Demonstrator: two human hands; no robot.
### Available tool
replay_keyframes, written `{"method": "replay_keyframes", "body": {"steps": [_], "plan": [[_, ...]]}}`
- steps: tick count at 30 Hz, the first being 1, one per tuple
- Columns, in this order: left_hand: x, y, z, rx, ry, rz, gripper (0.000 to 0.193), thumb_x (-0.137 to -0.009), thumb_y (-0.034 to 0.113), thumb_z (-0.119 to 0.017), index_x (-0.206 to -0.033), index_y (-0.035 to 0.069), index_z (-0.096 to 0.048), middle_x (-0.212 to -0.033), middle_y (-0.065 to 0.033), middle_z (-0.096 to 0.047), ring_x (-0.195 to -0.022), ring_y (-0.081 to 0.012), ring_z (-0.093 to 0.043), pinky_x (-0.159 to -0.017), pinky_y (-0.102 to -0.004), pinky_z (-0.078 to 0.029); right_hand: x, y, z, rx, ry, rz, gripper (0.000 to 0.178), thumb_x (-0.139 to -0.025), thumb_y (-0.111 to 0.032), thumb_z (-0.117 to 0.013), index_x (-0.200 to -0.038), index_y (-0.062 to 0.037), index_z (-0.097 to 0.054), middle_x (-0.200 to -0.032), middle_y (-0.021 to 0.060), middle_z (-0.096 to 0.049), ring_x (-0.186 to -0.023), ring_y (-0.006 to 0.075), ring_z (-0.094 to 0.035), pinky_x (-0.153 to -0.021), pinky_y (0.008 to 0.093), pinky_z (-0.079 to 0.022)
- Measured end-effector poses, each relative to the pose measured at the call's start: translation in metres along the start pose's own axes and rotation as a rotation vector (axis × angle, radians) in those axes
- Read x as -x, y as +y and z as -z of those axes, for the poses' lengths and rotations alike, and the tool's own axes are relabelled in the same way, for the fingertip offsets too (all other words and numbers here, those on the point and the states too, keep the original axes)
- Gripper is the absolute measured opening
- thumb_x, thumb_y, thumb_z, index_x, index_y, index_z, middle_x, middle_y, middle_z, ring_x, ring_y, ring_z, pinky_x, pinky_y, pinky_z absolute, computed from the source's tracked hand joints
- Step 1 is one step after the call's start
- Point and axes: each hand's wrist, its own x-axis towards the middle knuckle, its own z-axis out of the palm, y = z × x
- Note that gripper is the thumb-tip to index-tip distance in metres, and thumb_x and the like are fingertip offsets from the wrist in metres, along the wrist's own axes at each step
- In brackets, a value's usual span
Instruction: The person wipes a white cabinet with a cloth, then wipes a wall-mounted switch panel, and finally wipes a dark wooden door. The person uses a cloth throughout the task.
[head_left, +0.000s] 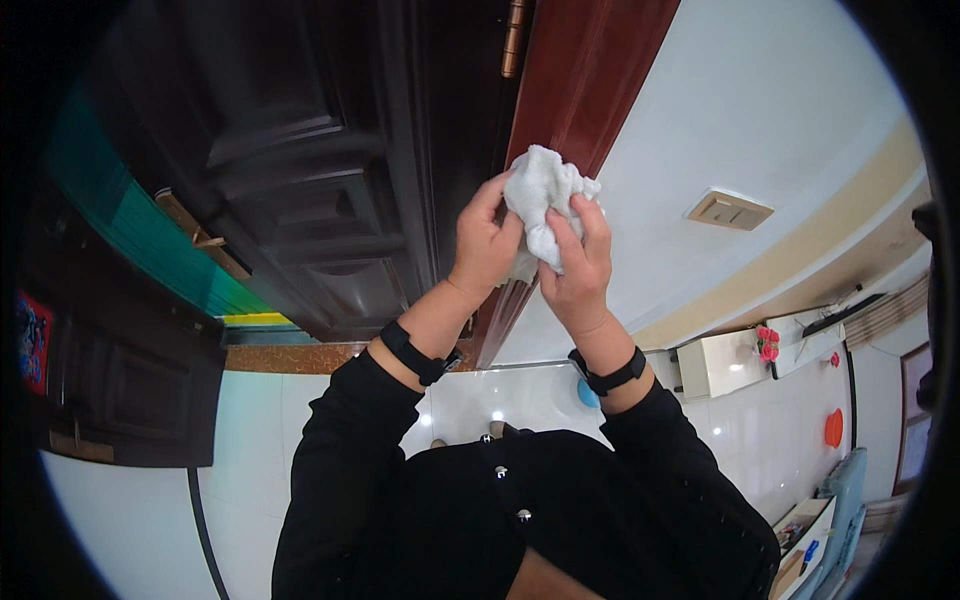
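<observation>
A crumpled white cloth (545,200) is bunched between my two hands, against the reddish-brown door frame (590,75). My left hand (486,240) grips its left edge, thumb and fingers bent around it. On the other side my right hand (580,255) presses into the cloth with curled fingers. Part of the cloth hangs below, between the hands. The frame's surface behind the cloth is hidden. Just left of my left hand is a dark panelled door (330,150), joined to the frame by a brass-coloured hinge (513,40).
A light switch (730,210) sits on the white wall right of the frame. At far left stands another dark door leaf (140,370). A white cabinet (715,365) with red flowers (767,343), a blue round thing (588,393) and an orange-red stool-like object (833,428) are lower right.
</observation>
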Motion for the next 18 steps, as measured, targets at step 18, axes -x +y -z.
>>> {"method": "replay_keyframes", "body": {"steps": [18], "plan": [[0.011,-0.019,0.011,0.431,-0.07,0.257,0.047,-0.097,0.01,-0.052,-0.142,-0.002,-0.047,-0.136,-0.0163,-0.058,-0.125,-0.0229,-0.056,-0.107,-0.0337,-0.042,0.026,-0.013,0.004,-0.077,-0.249,-0.115,0.065,-0.069,-0.002,-0.076,-0.131,0.0002,-0.056,-0.142,0.0277,-0.044,-0.128,0.0475,-0.047,-0.105,0.0499,-0.043]]}}
